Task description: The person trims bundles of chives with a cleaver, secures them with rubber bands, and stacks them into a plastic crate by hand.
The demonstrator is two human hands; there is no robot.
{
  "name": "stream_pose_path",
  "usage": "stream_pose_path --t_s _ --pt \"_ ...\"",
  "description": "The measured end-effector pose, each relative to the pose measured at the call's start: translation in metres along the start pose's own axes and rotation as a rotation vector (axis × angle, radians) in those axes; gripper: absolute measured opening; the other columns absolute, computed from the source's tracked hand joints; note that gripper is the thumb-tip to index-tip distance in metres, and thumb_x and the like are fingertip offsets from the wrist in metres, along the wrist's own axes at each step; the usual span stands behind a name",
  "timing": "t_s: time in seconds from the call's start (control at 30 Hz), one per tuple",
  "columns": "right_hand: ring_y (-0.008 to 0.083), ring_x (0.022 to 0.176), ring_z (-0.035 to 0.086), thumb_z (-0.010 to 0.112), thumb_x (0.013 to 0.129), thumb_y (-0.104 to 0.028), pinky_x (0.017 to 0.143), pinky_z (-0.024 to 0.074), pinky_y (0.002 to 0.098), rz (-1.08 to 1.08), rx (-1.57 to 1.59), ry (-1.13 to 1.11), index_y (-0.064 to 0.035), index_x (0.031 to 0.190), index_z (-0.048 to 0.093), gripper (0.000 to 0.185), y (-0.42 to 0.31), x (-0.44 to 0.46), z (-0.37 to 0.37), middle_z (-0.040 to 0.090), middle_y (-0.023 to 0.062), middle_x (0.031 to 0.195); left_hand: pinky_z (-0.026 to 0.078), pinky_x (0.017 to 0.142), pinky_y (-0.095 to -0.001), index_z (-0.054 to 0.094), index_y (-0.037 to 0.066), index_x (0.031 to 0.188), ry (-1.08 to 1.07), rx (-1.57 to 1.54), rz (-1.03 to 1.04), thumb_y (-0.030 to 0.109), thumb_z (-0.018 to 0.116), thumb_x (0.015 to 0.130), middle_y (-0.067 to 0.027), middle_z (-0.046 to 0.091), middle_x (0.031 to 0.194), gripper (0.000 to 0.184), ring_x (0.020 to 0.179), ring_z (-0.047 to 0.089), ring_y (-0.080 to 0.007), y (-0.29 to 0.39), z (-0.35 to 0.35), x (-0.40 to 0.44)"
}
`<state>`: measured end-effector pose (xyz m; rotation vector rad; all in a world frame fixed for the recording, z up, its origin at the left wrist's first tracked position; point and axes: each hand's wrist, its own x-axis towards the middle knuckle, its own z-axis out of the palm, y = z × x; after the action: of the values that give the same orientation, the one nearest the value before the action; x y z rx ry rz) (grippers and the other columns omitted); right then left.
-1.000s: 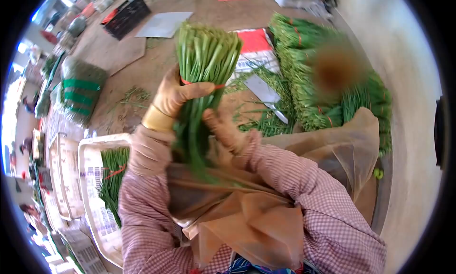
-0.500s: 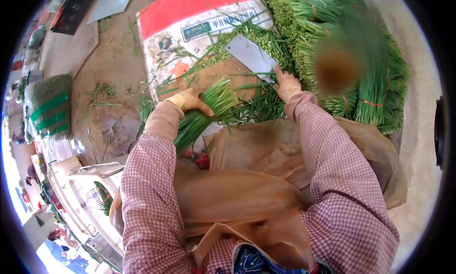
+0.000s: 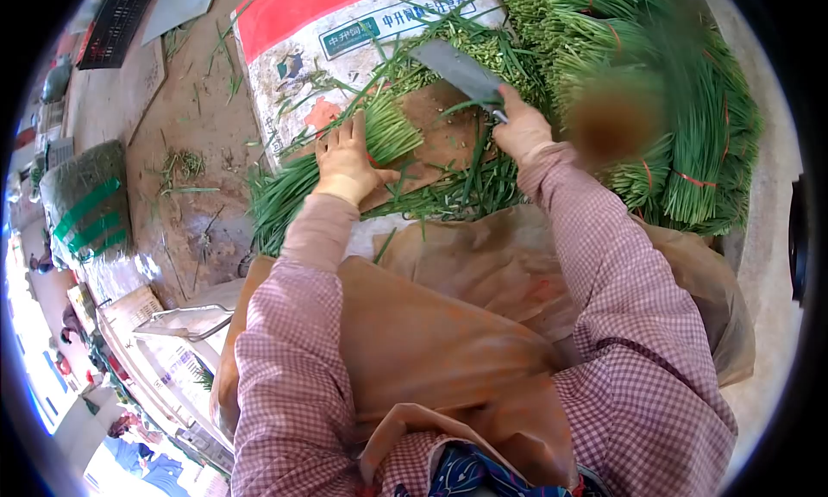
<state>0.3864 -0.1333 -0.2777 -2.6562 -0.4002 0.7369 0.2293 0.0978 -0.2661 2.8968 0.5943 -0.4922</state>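
On my far left, a green-taped package (image 3: 65, 182) is sitting on the work surface, and nearer me a white crate (image 3: 172, 368) is standing beside my seat, presumably for easy reach. Moving right, my left hand (image 3: 345, 162) is lying across a bundle of green stems (image 3: 390, 128); its fingers are stretching out straight rather than curling under, so I am reading this as pressing down, likely to stop the stems spreading. A red band is just showing beside that hand. The pale ends are pointing right over a brown board (image 3: 434, 109), and the leafy tips are trailing left and near. Beneath, a printed sack (image 3: 276, 18) is lying flat, perhaps catching scraps.

Further right, my right hand (image 3: 523, 131) is clasping the handle of a cleaver (image 3: 457, 68), thus governing the blade, which is angling far and left, apart from the pale ends. I cannot tell whether it is touching the trimmings (image 3: 515, 70) around it. At far right, banded bundles (image 3: 578, 44) are lying stacked, probably kept aside to leave the board workable.
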Motion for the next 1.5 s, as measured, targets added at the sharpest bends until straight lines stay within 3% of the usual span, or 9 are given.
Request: stream_pose_path --t_s 0.13,0.23,0.3,0.43,0.53,0.7,1.0,1.07,1.5 --pt "0.0268 0.080 0.064 0.068 0.079 -0.026 0.074 0.0506 0.0346 0.207 0.609 -0.110 -0.0033 0.130 0.051 0.058 0.002 -0.007 -0.016 0.067 0.0160 0.097 0.034 0.103 -0.0484 0.022 0.011 0.148 0.061 0.071 -0.037 0.043 0.088 0.053 -0.0131 0.054 0.124 0.120 0.119 0.051 -0.0317 0.005 0.016 0.005" --pt "0.0248 0.076 0.064 0.066 0.083 -0.027 0.070 0.0515 0.0336 0.292 0.764 -0.095 0.0005 0.130 0.051 0.056 0.001 -0.015 -0.025 0.067 0.0156 0.094 0.036 0.100 -0.0477 0.027 0.011 0.146 -0.022 0.018 -0.063 0.040 0.088 0.052 -0.0133 0.054 0.124 0.115 0.117 0.052 -0.0314 0.005 0.010 0.001" --pt "0.0308 0.079 0.066 0.060 0.088 -0.029 0.074 0.0527 0.0377 0.038 0.582 0.220 0.0022 0.124 0.056 0.048 -0.006 -0.023 0.003 0.069 0.0164 0.088 0.039 0.098 -0.0462 0.031 0.010 0.142 0.043 0.014 -0.015 0.039 0.088 0.053 -0.0142 0.054 0.123 0.110 0.115 0.052 -0.0319 0.002 0.011 -0.004" --pt "0.0406 0.088 0.063 0.056 0.087 -0.032 0.081 0.0514 0.0450 -0.225 0.120 -0.149 -0.0055 0.114 0.061 0.038 -0.013 -0.057 0.063 0.066 0.0235 0.091 0.040 0.100 -0.0482 0.032 0.010 0.141 0.144 0.014 0.076 0.038 0.085 0.053 -0.0166 0.056 0.120 0.106 0.117 0.052 -0.0332 0.007 0.013 -0.012" --pt "0.0394 0.083 0.064 0.057 0.086 -0.031 0.076 0.0516 0.0445 -0.096 0.306 -0.084 -0.0068 0.108 0.064 0.033 -0.003 -0.049 0.065 0.066 0.0219 0.086 0.032 0.108 -0.0461 0.024 0.007 0.145 -0.266 -0.043 -0.206 0.045 0.087 0.053 -0.0158 0.050 0.131 0.117 0.125 0.048 -0.0305 0.012 0.004 -0.007" --pt "0.0391 0.075 0.063 0.057 0.088 -0.030 0.067 0.0501 0.0439 -0.112 0.371 0.066 -0.0044 0.096 0.065 0.028 -0.001 -0.057 0.026 0.065 0.0206 0.080 0.030 0.110 -0.0440 0.022 0.008 0.146 -0.012 0.029 -0.087 0.048 0.089 0.049 -0.0135 0.048 0.136 0.124 0.130 0.044 -0.0274 0.022 0.018 -0.002" --pt "0.0399 0.067 0.060 0.056 0.091 -0.027 0.060 0.0477 0.0489 -0.359 0.170 0.089 -0.0039 0.089 0.059 0.023 -0.035 -0.081 0.018 0.061 0.0200 0.070 0.045 0.096 -0.0416 0.037 0.014 0.141 -0.293 -0.191 -0.132 0.045 0.087 0.052 -0.0123 0.060 0.125 0.107 0.117 0.057 -0.0294 0.009 0.007 0.024" --pt "0.0408 0.067 0.061 0.055 0.091 -0.027 0.062 0.0484 0.0500 -0.344 0.135 0.047 -0.0040 0.089 0.059 0.024 -0.034 -0.076 0.024 0.061 0.0209 0.070 0.045 0.095 -0.0431 0.048 0.018 0.135 -0.307 -0.178 -0.142 0.046 0.086 0.055 -0.0070 0.062 0.123 0.093 0.117 0.057 -0.0258 0.007 0.010 0.027" --pt "0.0408 0.088 0.064 0.054 0.090 -0.032 0.083 0.0507 0.0463 -0.139 -0.063 -0.269 0.0020 0.090 0.066 0.036 -0.054 -0.041 0.011 0.066 0.0242 0.090 0.045 0.095 -0.0415 0.051 0.013 0.133 -0.292 -0.232 -0.155 0.030 0.085 0.056 -0.0118 0.064 0.119 0.086 0.114 0.059 -0.0276 0.018 0.007 0.027"
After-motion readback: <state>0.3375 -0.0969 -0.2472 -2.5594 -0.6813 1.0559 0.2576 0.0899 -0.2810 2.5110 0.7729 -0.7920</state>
